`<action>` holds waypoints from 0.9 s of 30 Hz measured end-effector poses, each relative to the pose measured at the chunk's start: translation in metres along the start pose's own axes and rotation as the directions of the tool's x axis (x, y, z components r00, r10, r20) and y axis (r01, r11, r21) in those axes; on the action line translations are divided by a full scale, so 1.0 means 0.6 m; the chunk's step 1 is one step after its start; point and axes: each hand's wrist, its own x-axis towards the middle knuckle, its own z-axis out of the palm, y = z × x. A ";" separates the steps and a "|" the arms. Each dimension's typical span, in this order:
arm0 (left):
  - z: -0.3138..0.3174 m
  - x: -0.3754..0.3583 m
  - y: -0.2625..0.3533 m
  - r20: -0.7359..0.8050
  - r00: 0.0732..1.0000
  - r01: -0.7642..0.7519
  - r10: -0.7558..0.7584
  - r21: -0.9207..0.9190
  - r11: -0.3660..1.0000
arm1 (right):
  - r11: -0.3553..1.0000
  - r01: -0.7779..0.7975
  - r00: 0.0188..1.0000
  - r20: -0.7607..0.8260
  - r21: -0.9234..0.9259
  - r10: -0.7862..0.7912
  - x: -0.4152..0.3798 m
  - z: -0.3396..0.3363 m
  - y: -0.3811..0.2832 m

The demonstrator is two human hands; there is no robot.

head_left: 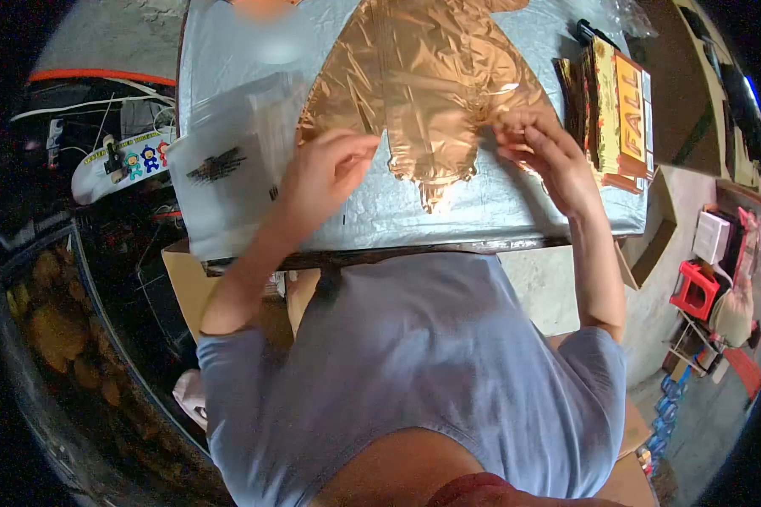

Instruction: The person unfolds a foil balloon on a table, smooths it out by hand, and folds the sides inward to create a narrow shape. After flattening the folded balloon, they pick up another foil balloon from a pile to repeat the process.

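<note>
Head view: left hand (320, 176), right hand (558, 159) curled by foil (431, 110), grip unclear; bag (228, 198), FALL stack (610, 110) adjacent.

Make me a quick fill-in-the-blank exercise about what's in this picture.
1. The stack of cards shows the word ____.
2. In the picture, the clear plastic lies to the ____ of the shiny foil.
3. Of the left hand and right hand, the ____ one is nearer the cards.
4. The plastic stool is coloured ____.

Missing words: FALL; left; right; red.
</note>
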 end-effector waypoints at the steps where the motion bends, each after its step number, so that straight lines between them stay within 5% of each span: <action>1: 0.012 -0.018 -0.002 -0.033 0.999 0.026 -0.024 0.066 0.997 | 0.999 -0.036 0.999 0.021 0.025 0.036 -0.011 -0.003 0.019; 3: 0.034 -0.041 -0.001 -0.062 0.997 0.054 -0.046 0.129 0.990 | 0.997 -0.029 0.999 -0.011 0.078 0.030 -0.032 0.004 0.043; 6: 0.065 -0.051 -0.009 -0.137 0.962 -0.157 0.238 0.438 0.885 | 0.996 -0.053 0.998 -0.038 0.070 0.056 -0.050 0.018 0.055; 24: 0.122 -0.036 -0.015 -0.234 0.924 -0.111 0.301 0.591 0.799 | 0.983 -0.093 0.994 -0.038 0.159 0.100 -0.084 0.084 0.099; 27: 0.121 -0.034 -0.011 -0.224 0.928 -0.117 0.298 0.585 0.802 | 0.995 -0.084 0.996 -0.036 0.056 0.086 -0.085 0.084 0.100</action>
